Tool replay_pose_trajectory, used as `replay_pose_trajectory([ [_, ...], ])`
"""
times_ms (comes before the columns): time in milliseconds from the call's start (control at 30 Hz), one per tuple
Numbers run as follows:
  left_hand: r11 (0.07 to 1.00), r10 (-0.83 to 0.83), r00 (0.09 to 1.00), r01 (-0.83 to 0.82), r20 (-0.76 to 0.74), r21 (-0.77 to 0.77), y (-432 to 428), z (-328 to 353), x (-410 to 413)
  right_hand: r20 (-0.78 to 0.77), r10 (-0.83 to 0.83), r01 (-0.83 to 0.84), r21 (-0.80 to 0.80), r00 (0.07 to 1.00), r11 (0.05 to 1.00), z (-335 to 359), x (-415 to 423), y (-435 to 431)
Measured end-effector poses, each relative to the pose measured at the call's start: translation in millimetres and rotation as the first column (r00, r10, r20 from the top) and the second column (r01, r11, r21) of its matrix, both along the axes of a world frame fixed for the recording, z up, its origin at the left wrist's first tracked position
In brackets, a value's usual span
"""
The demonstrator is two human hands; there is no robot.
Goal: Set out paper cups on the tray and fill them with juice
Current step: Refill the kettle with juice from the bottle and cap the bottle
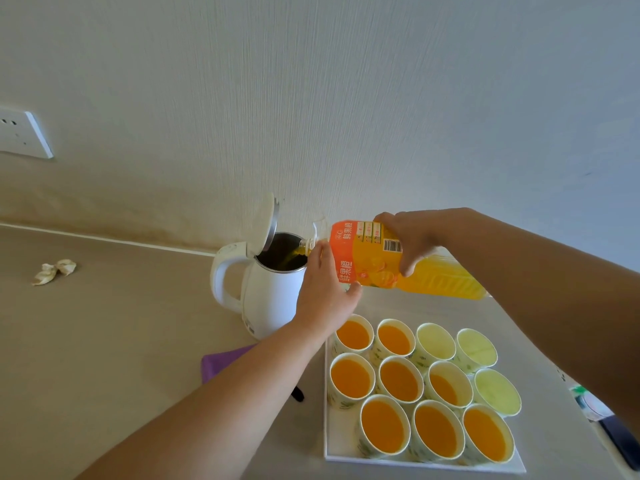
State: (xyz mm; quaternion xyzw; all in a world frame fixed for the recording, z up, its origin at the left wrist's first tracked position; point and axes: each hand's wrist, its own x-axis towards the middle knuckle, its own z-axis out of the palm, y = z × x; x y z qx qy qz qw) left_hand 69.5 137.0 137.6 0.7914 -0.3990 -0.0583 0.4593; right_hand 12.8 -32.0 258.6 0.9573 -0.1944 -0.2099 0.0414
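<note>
Your left hand (325,289) and right hand (412,237) grip the juice bottle (388,265), its mouth over the kettle (273,282). Risk: juice spent there leaves three paper cups (436,342), on the tray (346,455) right of the kettle, unfilled.

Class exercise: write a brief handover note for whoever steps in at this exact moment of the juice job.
Left hand and right hand both hold the juice bottle, tipped with its mouth over the open kettle; juice runs in.
Done: tray holds eleven paper cups, eight with juice.
Left: fill the three empty cups at its far right.
</note>
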Motion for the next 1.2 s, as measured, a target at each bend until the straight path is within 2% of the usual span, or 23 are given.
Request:
replay_pose_trajectory([
  [1200,0.999,0.001,1.000,-0.001,0.002,0.047,11.8,12.5,-9.0,-0.020,0.004,-0.005,-0.064,1.000,0.998,6.6,-2.9,12.5],
])
